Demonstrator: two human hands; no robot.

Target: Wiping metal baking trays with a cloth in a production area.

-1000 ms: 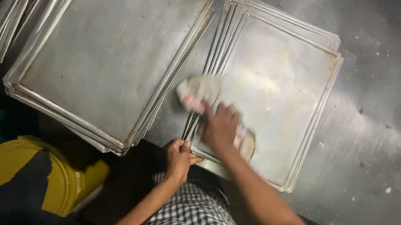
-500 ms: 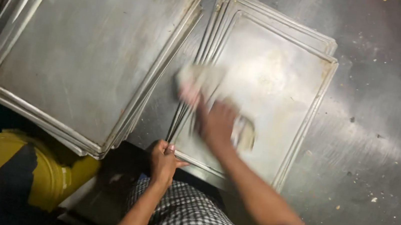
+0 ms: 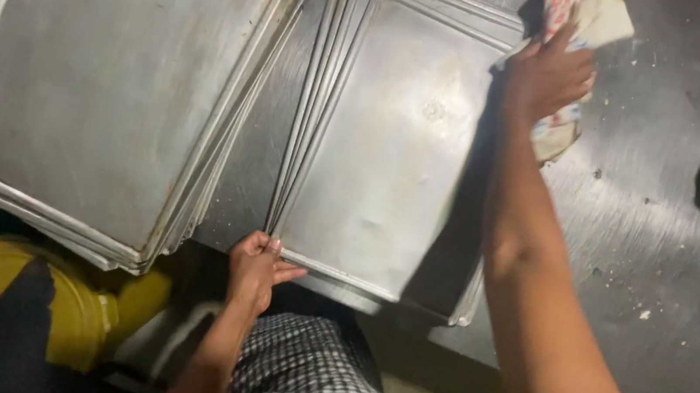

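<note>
The top tray of a stack of flat rectangular steel baking trays (image 3: 391, 148) lies on the brushed metal worktable (image 3: 650, 257), its long axis running from the near edge of the table to the far side, tilted a little to the right. The left hand (image 3: 257, 267) pinches the tray's near left corner, fingers closed over the rim. The right hand (image 3: 548, 74) is at the far right corner, closed on a crumpled pale cloth with red marks (image 3: 580, 38) that presses partly on the tray's edge and partly on the table. The two hands are well apart, at opposite corners. A second, larger stack of steel trays (image 3: 108, 81) sits to the left, overhanging the table above a yellow round container (image 3: 12, 307).
</note>
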